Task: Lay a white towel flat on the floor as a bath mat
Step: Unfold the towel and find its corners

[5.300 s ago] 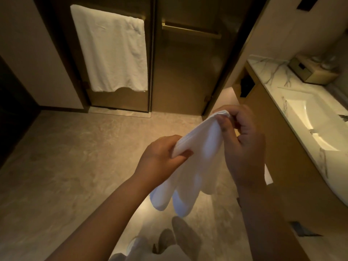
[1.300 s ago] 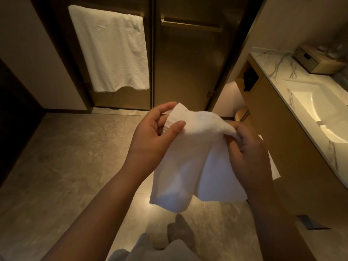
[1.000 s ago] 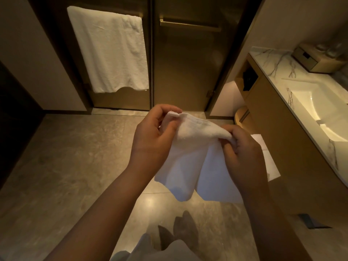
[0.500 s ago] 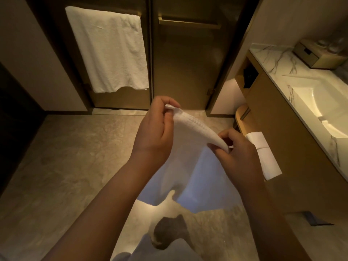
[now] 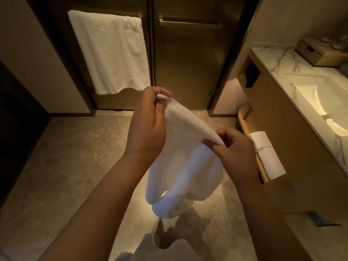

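Observation:
A white waffle-weave towel (image 5: pixel 184 166) hangs in front of me above the grey tiled floor (image 5: pixel 66 166). My left hand (image 5: pixel 148 125) pinches one corner of its top edge at the upper left. My right hand (image 5: pixel 235 147) pinches the same edge lower and to the right. The edge stretches taut between the two hands. The rest of the cloth droops in loose folds, its lower end off the floor.
A large white towel (image 5: pixel 111 51) hangs on the bar of a glass shower door. A second glass door (image 5: pixel 188 63) stands beside it. At right are a marble vanity with sink (image 5: pixel 323 98), a tissue box (image 5: pixel 316 53), and a folded white towel (image 5: pixel 265 153) on a lower shelf.
Over the last seconds the bunched towel has been opened out. My hands have spread apart along its top edge, and the cloth now hangs longer below them.

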`<state>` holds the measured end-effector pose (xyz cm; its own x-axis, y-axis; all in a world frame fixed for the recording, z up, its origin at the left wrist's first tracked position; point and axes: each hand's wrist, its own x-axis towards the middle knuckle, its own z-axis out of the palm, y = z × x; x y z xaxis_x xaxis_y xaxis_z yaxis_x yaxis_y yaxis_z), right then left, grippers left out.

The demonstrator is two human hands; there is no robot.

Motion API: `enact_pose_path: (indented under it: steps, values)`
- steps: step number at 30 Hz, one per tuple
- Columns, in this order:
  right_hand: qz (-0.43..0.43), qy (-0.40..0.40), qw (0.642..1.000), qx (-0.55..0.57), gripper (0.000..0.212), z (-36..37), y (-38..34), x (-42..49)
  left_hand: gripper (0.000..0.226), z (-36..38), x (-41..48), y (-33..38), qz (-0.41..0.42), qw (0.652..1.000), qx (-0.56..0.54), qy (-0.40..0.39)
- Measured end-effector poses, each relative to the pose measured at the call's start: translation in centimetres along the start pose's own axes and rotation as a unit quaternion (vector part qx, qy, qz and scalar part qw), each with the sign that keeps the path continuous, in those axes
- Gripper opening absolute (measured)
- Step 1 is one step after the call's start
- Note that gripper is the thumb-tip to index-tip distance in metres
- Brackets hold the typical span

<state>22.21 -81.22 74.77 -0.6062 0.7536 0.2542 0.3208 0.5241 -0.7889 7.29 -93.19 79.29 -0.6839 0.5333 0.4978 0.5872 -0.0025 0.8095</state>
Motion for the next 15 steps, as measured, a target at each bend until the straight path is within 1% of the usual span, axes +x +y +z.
enact_pose_path:
  steps: [4, 6, 10, 12, 15]
  values:
    - [0.0, -0.078, 0.997, 0.021, 0.007, -0.2, 0.6, -0.1, 0.019, -0.2, 0.2, 0.2, 0.0, 1.0, -0.006, 0.003]
    - [0.001, -0.1, 0.995, 0.019, 0.008, -0.2, 1.2, -0.6, 0.02, -0.1, 0.1, 0.3, 0.002, 1.0, -0.008, -0.006]
    - [0.043, -0.089, 0.993, 0.056, 0.005, -0.4, 3.0, -1.6, 0.021, 0.1, 0.0, 0.4, -0.001, 1.0, -0.02, -0.016]
    - [0.056, -0.082, 0.992, 0.074, 0.007, -0.5, 3.7, -2.0, 0.021, 0.1, 0.0, 0.3, -0.009, 0.999, -0.023, -0.022]
    - [0.057, -0.047, 0.991, 0.108, 0.01, -0.3, 3.7, -2.4, 0.019, 0.1, 0.1, 0.0, -0.033, 0.999, -0.023, -0.036]
